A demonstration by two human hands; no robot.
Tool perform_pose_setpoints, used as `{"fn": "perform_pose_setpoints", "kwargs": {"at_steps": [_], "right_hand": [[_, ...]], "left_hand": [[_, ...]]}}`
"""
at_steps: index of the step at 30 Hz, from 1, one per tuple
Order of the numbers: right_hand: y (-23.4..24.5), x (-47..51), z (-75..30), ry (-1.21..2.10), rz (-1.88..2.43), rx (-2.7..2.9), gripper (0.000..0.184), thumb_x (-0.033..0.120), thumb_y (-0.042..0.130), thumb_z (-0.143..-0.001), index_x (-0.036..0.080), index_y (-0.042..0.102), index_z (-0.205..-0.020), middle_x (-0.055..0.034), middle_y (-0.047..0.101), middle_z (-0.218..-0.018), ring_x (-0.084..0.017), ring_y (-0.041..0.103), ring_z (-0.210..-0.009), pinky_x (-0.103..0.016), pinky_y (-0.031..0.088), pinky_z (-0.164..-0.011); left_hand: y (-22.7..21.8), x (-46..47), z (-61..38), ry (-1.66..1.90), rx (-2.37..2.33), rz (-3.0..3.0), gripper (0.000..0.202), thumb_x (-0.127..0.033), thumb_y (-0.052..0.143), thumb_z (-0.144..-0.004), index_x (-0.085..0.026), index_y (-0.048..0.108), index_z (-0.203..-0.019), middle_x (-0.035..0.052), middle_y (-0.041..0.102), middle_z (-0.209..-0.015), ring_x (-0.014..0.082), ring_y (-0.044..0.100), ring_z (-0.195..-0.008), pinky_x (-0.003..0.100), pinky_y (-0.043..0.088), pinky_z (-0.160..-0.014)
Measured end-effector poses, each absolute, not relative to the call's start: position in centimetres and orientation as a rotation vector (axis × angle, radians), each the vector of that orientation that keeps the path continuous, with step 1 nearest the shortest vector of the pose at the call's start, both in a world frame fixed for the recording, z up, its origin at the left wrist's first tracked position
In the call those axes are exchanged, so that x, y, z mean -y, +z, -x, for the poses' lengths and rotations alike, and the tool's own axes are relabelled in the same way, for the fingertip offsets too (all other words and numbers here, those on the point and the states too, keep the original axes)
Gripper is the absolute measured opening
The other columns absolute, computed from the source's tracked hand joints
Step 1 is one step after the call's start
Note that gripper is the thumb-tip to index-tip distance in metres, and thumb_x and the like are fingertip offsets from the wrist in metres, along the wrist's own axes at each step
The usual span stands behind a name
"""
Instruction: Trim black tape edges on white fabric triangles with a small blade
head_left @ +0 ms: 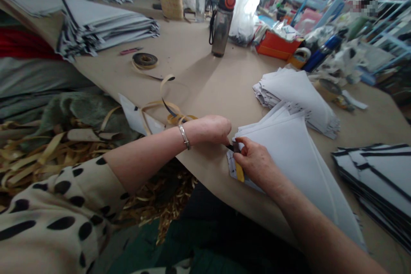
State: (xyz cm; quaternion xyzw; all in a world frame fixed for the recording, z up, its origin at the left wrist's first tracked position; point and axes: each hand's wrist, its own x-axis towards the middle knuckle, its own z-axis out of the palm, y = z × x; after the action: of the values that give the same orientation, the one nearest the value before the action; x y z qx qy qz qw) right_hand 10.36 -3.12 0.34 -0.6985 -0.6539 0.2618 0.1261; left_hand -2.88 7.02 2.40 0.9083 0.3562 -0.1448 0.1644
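My left hand (215,130), with a metal bangle at its wrist, is closed at the front edge of the table. Its fingertips pinch the end of a narrow black strip (230,147). Just to its right, my right hand (257,160) is closed on a small yellow-and-dark tool (239,173), whose exact kind I cannot make out. Both hands meet over the corner of a stack of white, fan-shaped cut panels (289,145). Loops of tan-backed tape (171,111) lie behind my left wrist, trailing near a tape roll (145,59).
Further panel stacks lie at the back left (105,25), behind my right hand (289,90) and, black-edged, at the right (382,175). A grey bottle (222,23) stands at the back beside a white plastic bag (244,17) and an orange box (278,45). Tan strip scraps (41,162) pile up left, below the table.
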Motion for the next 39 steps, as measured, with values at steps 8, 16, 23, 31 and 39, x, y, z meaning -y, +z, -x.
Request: {"fn": "perform_pose_setpoints", "kwargs": {"at_steps": [8, 16, 23, 31, 39], "right_hand": [[-0.2, 2.7, -10.0, 0.536, 2.115, 2.172, 0.031, 0.019, 0.05, -0.078, 0.02, 0.063, -0.106, -0.0061, 0.068, -0.079, -0.021, 0.062, -0.074, -0.028, 0.038, -0.063], [0.4, 3.2, -9.6, 0.611, 2.062, 2.1, 0.031, 0.018, 0.05, -0.082, 0.018, 0.062, -0.111, -0.0076, 0.068, -0.087, -0.02, 0.063, -0.081, -0.028, 0.041, -0.07], [3.0, 6.8, -17.5, 0.975, 1.794, 1.473, 0.027, 0.029, 0.06, -0.078, 0.014, 0.064, -0.1, 0.0021, 0.061, -0.066, -0.01, 0.053, -0.058, -0.021, 0.041, -0.058], [2.2, 10.1, -26.3, 0.301, 2.167, 1.852, 0.014, 0.021, 0.04, -0.091, 0.016, 0.052, -0.088, -0.0046, 0.059, -0.079, -0.015, 0.054, -0.073, -0.026, 0.037, -0.068], [1.3, 14.1, -25.9, 0.308, 2.175, 1.859, 0.015, 0.024, 0.036, -0.094, 0.018, 0.048, -0.088, -0.0044, 0.061, -0.079, -0.016, 0.058, -0.074, -0.027, 0.036, -0.068]], "left_hand": [[2.7, -7.0, 3.1, -0.369, -0.978, -2.52, 0.026, -0.033, 0.059, -0.075, -0.011, 0.073, -0.075, 0.0087, 0.064, -0.061, 0.0141, 0.047, -0.052, 0.027, 0.032, -0.052], [4.0, -6.4, 4.2, -0.107, -0.75, -2.258, 0.038, -0.044, 0.048, -0.082, -0.014, 0.06, -0.063, -0.001, 0.052, -0.056, 0.0091, 0.041, -0.051, 0.02, 0.03, -0.047], [2.5, -5.5, 4.4, 0.204, -0.878, -2.138, 0.039, -0.048, 0.049, -0.08, -0.016, 0.055, -0.06, -0.0028, 0.042, -0.053, 0.0102, 0.038, -0.052, 0.022, 0.03, -0.049], [-0.3, -2.2, 0.1, 0.41, -0.583, -2.461, 0.03, -0.031, 0.047, -0.087, -0.017, 0.058, -0.063, 0.0058, 0.062, -0.083, 0.017, 0.055, -0.079, 0.029, 0.041, -0.075], [-0.3, -0.1, 1.6, 0.14, -0.512, -2.491, 0.031, -0.031, 0.047, -0.086, -0.018, 0.051, -0.059, 0.0014, 0.055, -0.067, 0.0141, 0.052, -0.064, 0.025, 0.039, -0.061]]}}
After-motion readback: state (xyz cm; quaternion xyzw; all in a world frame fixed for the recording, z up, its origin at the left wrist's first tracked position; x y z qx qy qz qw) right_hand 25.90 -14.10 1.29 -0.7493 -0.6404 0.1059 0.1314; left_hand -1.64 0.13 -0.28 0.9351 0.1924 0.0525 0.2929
